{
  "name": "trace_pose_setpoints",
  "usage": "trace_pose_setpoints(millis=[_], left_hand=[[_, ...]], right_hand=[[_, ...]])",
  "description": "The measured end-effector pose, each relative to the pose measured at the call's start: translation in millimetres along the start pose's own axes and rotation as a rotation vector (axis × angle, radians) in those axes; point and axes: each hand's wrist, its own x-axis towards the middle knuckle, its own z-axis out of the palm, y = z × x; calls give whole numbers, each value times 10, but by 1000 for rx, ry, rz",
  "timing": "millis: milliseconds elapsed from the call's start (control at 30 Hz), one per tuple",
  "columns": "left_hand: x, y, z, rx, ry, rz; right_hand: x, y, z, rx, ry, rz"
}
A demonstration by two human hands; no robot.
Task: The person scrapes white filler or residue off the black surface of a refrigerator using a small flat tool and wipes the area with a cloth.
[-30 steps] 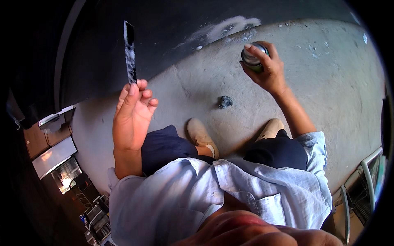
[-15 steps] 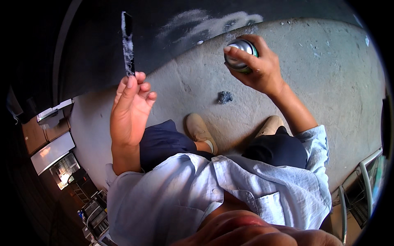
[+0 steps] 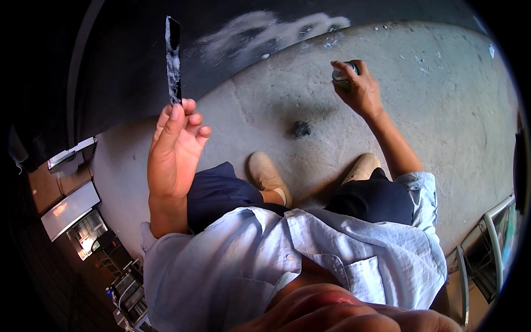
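Observation:
My left hand (image 3: 174,135) pinches the lower end of a thin, flat black strip (image 3: 173,58) streaked with white, held upright at left. My right hand (image 3: 359,88), at upper right, grips a spray can (image 3: 343,74) with a finger over its top; the can is partly hidden by the fingers. On the concrete floor (image 3: 453,110), below and left of the can, lies a small dark crumpled lump (image 3: 301,128), with a darker, hazy patch around it.
A dark surface with white sprayed smears (image 3: 249,33) borders the floor's far side. My shoes (image 3: 264,174) stand below the lump. Boxes (image 3: 47,188), panels and clutter line the left edge. A metal-tube frame (image 3: 492,243) stands at lower right.
My right hand and the can have moved back rightward from half a second ago and look smaller, farther from the camera. The lump looks darker, with a dark haze around it.

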Motion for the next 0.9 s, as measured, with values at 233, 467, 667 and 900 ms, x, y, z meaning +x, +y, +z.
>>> trace_pose_setpoints(millis=[233,467,667,900], left_hand=[[43,2,4,14,-14,-16],[98,-77,-2,14,-6,-70],[207,-177,-13,90,26,-167],[330,-278,-8,168,44,-226]], right_hand=[[-95,441,-161,-57,215,197],[-178,1156,-316,-89,723,192],[-274,1522,-535,11,705,399],[-204,1426,-605,-370,690,236]])
